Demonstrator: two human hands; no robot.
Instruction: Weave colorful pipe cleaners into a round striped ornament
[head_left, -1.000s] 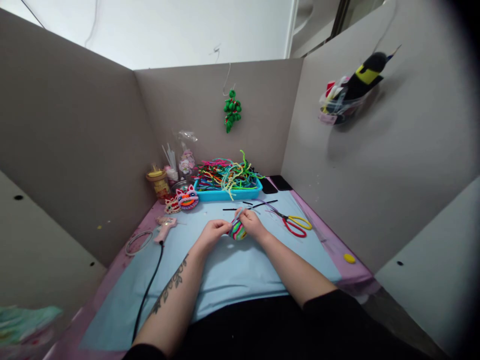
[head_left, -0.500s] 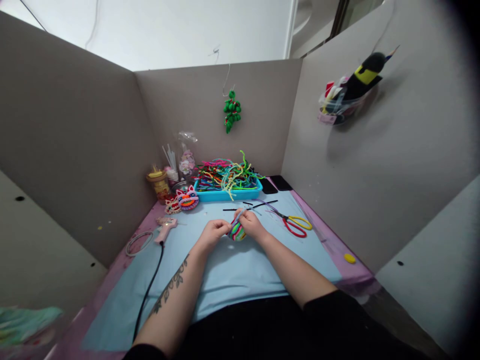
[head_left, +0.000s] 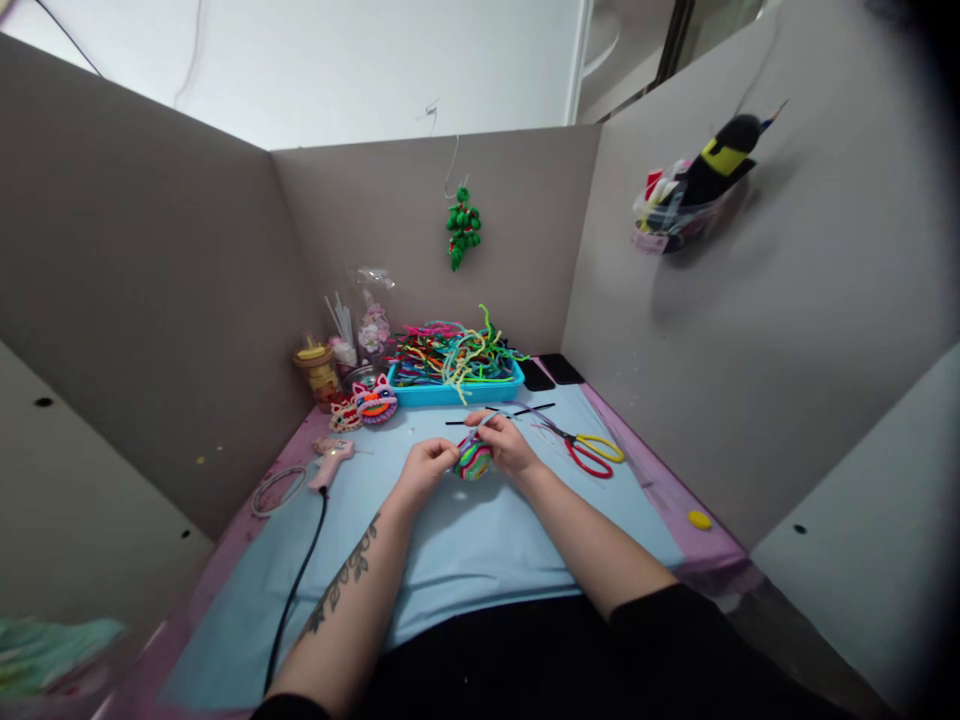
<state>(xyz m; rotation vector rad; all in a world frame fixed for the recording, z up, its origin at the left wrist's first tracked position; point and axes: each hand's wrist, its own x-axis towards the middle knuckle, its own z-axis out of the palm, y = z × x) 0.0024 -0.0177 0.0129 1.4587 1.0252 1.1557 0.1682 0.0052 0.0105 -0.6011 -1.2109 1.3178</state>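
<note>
A small round piece of striped, multicoloured pipe-cleaner work point(head_left: 473, 461) is held up between both hands over the blue cloth. My left hand point(head_left: 430, 464) pinches its left edge between thumb and finger. On the other side, my right hand point(head_left: 504, 441) is closed at its upper right edge, with a pale strand point(head_left: 491, 419) by the fingers. Part of the piece is hidden behind the fingers. Just beyond the hands lie black pipe cleaners point(head_left: 534, 410). Scissors with one red and one yellow handle point(head_left: 585, 450) rest to the right.
A blue tray point(head_left: 457, 394) heaped with pipe cleaners stands at the back, two finished animal-face pieces point(head_left: 375, 400) beside it. A pink glue gun point(head_left: 331, 463) with a black cord lies left. Two black phone-like slabs point(head_left: 560, 368) are at the back right. Grey partitions point(head_left: 427, 230) enclose the table.
The striped piece has turned slightly, showing more of its face. My right hand's fingers have shifted at its top edge; my left hand keeps its pinch.
</note>
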